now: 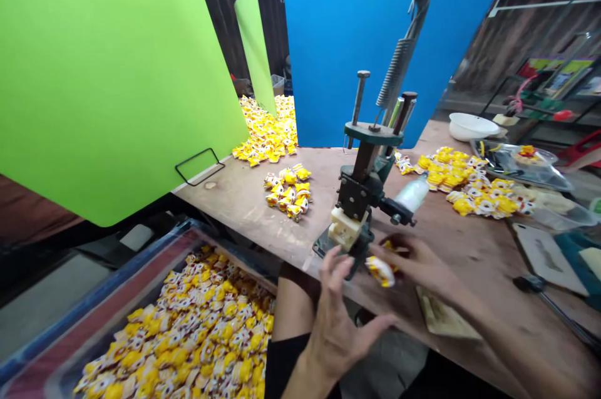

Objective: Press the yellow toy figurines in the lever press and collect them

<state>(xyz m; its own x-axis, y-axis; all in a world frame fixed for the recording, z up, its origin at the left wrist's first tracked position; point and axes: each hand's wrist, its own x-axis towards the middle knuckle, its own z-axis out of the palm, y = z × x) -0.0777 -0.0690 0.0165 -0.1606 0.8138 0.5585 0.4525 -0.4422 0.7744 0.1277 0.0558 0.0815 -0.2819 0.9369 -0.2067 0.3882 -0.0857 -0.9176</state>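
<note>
**Far left:** a lime-green panel [103,73] stands upright with a thin black wire stand [200,166] at its foot. A narrower green panel [253,48] stands behind it, beside a large heap of yellow-and-white packets [267,133].

**Left of the hands:** a blue-rimmed tray [107,317] sits below the counter [469,267] edge, filled with more of the packets. A small pile of packets [287,192] lies on the counter.

**Left hand [340,330]:** raised just below the press, fingers spread and curved, holding nothing.

**Centre:** a dark green bench press [370,161] stands on the counter, with a tall coil spring, upright bolts and a white block [345,228] near its base. A white-wrapped handle [410,194] juts to the right. A blue panel [389,42] rises behind it.

**Right hand [413,261]:** reaches in from the right, with fingers and thumb pinching a yellow-and-white packet [380,272] just beside the press base.

**Right of the hands:** a wide pile of packets [460,180], a white bowl [472,126], a clear plastic tray [521,164] and a pale board [547,258].

**Writing:** the print on the packets is too small to read.
</note>
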